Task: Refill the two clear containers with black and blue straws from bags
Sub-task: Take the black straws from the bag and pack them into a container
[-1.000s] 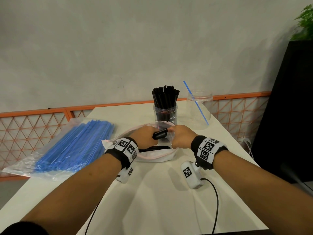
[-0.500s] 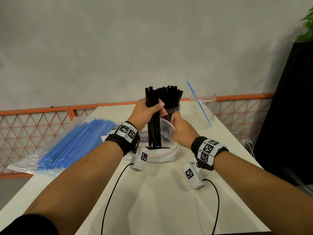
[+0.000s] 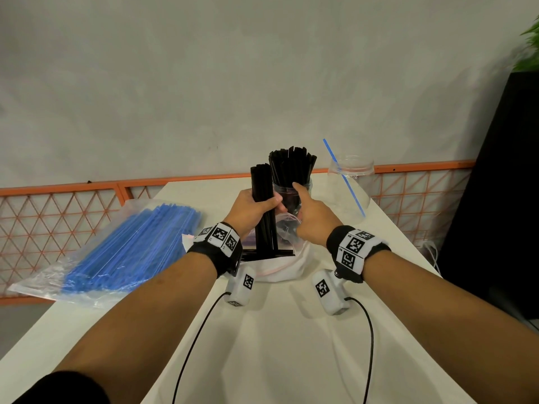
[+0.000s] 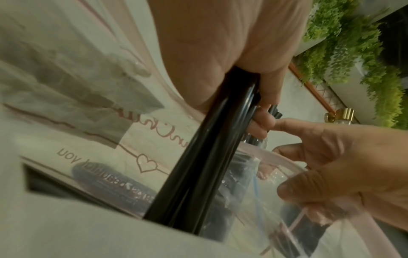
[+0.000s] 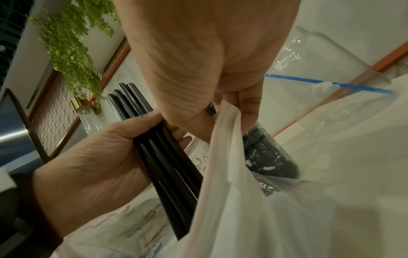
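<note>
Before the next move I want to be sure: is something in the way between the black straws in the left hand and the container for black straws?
Only the right hand, holding the bag beside the container. The bundle stands upright just left of it.

white table; orange lattice railing; green plant on black cabinet.

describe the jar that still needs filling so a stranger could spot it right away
Start at the white table and go to its far edge by the orange fence. Two clear jars stand there side by side; the one meant is the right jar. The left jar is packed with black straws, while this one holds a single blue straw.
</note>
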The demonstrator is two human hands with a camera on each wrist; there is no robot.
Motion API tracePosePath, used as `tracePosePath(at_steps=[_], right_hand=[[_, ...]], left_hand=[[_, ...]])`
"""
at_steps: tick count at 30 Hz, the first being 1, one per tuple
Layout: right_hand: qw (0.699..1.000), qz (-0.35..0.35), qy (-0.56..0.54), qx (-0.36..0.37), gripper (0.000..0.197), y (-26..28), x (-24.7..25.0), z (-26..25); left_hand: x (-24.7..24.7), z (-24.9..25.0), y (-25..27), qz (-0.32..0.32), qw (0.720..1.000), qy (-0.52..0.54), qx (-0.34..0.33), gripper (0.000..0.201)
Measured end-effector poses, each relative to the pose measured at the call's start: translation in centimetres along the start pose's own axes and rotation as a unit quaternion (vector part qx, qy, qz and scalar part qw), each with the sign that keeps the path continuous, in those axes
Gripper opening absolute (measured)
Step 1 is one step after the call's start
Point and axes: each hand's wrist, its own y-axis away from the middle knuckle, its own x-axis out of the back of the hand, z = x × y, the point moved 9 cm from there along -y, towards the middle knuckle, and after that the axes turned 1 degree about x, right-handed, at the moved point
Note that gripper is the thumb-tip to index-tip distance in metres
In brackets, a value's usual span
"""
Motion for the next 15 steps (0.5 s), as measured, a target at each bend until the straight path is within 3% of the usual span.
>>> tracePosePath(at_steps=[5,15], right_hand=[[1.000,0.005,0.005,0.001,0.098,-0.4,0.1,0.1],[1.000,0.020,0.021,0.001,0.093,-1.2,0.0,0.7]], left_hand=[[-0.3,0.2,0.0,0.003,1.000,-0.013,0.001,0.009],[-2.0,13.6,-3.8,0.008,0.987,0.056,-0.148,0.005]])
